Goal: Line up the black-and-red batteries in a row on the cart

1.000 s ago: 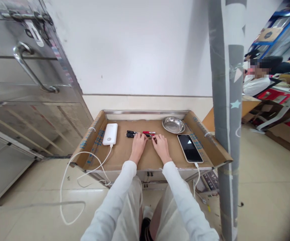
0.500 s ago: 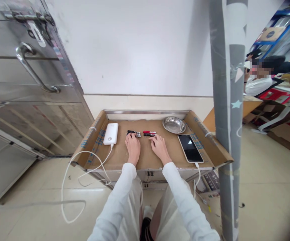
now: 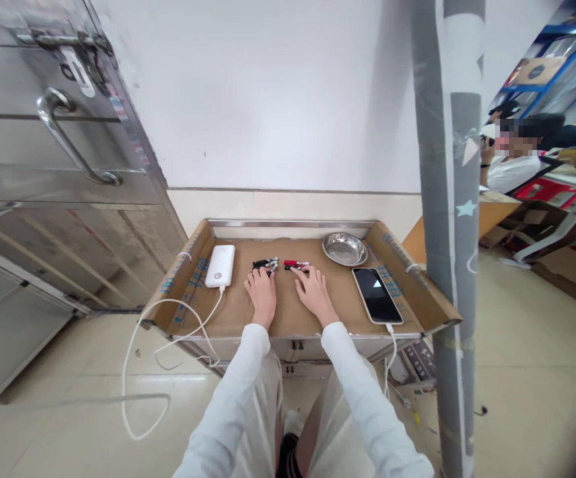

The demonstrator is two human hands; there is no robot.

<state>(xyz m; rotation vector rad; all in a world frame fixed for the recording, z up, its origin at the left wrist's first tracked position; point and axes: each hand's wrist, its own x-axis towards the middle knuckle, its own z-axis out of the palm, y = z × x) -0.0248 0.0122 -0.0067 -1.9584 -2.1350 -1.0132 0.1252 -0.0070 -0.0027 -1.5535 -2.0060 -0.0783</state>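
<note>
My left hand [image 3: 262,293] rests palm-down on the cardboard-lined table, its fingers spread and reaching the near end of a small group of slim black cylinders with silver ends [image 3: 264,263]. My right hand [image 3: 316,292] lies to the right with fingers apart, thumb out to the left. Its fingertips are at a slim black cylinder [image 3: 295,268], partly covered by them. Just behind that lies a slim red cylinder [image 3: 296,263]. The cylinders are too small in view to name their kind.
A white power bank [image 3: 220,265] with a white cable [image 3: 131,358] lies at the left. To the right are a shallow metal dish [image 3: 344,249] and a phone [image 3: 377,295] on a cable. A wrapped grey pole [image 3: 454,265] stands beside the table's right edge. People sit far right.
The black cylinders by my left hand have shifted and now lie at more of an angle. My left hand has drawn slightly left and back; its fingers spread more.
</note>
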